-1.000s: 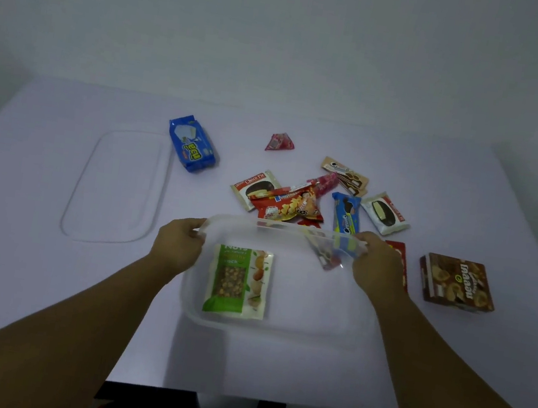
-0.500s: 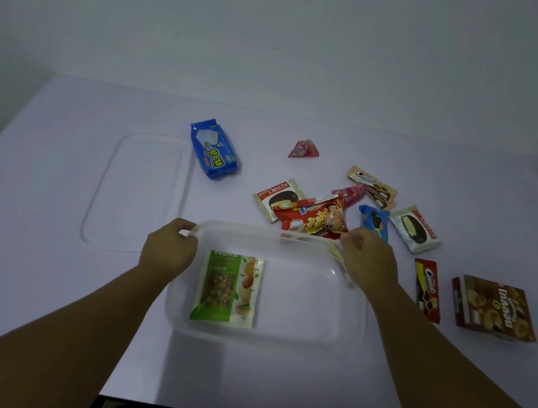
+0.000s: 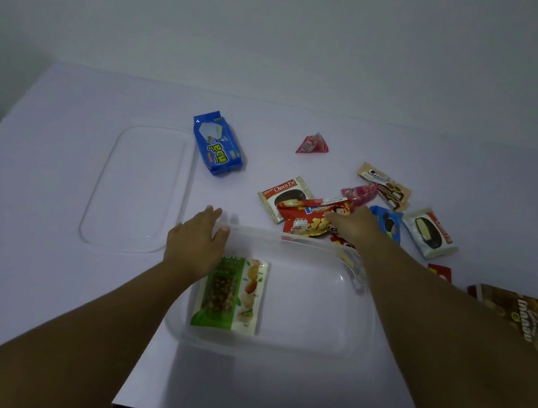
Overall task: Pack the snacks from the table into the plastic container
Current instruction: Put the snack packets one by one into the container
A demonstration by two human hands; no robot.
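The clear plastic container sits near the table's front edge with a green nut packet lying flat in its left half. My left hand rests at the container's far-left corner, fingers straight. My right hand reaches past the far rim, and its fingertips touch a red snack packet in the pile. Around that packet lie a Choco Pie packet, a blue cookie packet, a pink packet, a beige packet and a grey-white pie packet.
The clear lid lies flat to the left of the container. A blue biscuit pack and a small pink triangular packet lie farther back. At the right, a brown box and a small red packet sit beside my right forearm.
Both hands have let go of the container's far corners. My right hand moved forward onto the red packet. My left hand's fingers straightened at the left corner.
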